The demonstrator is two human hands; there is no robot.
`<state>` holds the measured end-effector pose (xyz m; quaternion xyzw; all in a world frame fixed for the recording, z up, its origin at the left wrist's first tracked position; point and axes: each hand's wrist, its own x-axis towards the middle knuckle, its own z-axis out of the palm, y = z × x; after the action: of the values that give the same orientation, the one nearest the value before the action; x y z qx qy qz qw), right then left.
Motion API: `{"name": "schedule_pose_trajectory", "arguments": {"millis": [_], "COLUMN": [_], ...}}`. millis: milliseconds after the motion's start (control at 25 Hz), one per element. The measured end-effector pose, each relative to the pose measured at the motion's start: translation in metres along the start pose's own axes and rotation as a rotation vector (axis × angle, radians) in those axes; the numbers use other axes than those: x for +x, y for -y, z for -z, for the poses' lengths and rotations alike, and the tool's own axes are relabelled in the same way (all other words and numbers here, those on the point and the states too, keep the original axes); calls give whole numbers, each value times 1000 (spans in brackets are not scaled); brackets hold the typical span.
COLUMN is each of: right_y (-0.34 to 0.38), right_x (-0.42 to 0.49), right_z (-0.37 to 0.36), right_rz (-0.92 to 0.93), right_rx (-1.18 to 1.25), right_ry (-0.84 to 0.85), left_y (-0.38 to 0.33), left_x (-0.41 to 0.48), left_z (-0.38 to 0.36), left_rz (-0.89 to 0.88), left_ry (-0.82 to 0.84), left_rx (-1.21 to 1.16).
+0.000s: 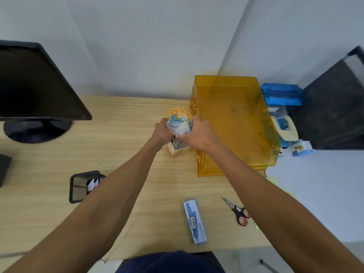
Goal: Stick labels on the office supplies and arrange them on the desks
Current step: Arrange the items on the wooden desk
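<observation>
A clear-plastic-wrapped bundle (180,120) of slim sticks with orange and blue ends, pens or pencils, is gripped near the middle of a light wood-grain desk (128,134). The left hand (162,132) is curled round it from 9 o'clock and the right hand (199,134) from 3 o'clock, so that both hands are clamped on the bundle, close together, with only the wrapping between them. The bundle is held upright over a small pale open box (178,150), in which grey items are seen; whether bundle and box touch cannot be told. Just beside the right hand, at 3 o'clock of the bundle, a translucent orange plastic stack of trays (236,119) is set, and a blue plastic pack (281,94) is seen beyond it at 2 o'clock. A black flat-screen monitor (33,83) is stood well apart at 9 o'clock. Nearer the person, a black wire-mesh holder (80,186) is placed at 8 o'clock, a blue rectangular case (194,221) printed with a compass is laid at 6 o'clock, and black scissors with red-lined handles (237,210) are laid at 5 o'clock.
</observation>
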<state>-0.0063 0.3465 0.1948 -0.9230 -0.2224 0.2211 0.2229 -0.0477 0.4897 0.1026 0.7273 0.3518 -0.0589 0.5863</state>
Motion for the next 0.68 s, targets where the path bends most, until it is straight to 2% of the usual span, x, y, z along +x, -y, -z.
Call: {"name": "schedule_pose_trajectory", "arguments": {"millis": [200, 400, 680], "right_y": [-8, -9, -11], "right_x": [-12, -19, -25], "right_z": [2, -2, 5], "right_rz": [-50, -40, -44], "right_rx": [107, 120, 46], "right_ry": [-21, 37, 35], "left_y": [3, -3, 10], "left_x": [3, -16, -18], "left_z": [-9, -10, -20], "left_rz": [-83, -99, -118], "left_ry": [116, 221, 248], "left_rx": [-7, -76, -48]}}
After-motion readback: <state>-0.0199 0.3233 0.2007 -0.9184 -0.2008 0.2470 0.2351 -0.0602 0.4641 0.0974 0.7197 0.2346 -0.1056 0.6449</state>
